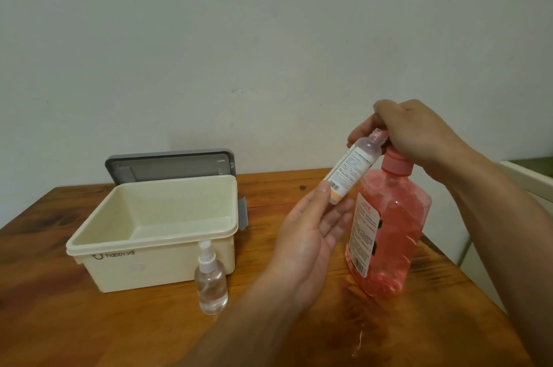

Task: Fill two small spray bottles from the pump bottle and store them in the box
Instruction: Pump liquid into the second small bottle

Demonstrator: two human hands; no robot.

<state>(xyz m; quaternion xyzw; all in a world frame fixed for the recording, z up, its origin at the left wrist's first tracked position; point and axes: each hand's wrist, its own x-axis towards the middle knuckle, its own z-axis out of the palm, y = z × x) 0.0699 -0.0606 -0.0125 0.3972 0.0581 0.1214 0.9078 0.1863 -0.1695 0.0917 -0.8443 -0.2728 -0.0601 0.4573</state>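
The pink pump bottle (392, 235) stands upright on the wooden surface (89, 321). The right hand (419, 133) sits on top of it, its fingers curled down over the pump head and hiding most of it. A small labelled bottle (348, 167) leans against the pump bottle's upper left side, with its open neck tilted up to the nozzle under those fingers. The left hand (314, 232) pinches this small bottle's lower end between thumb tip and fingers, palm turned up. Well to the left of the pump bottle, a clear spray bottle (211, 283) with a white spray top stands upright, touched by neither hand. Just behind it is a cream box (149, 232), its grey lid (170, 164) standing open at the back.
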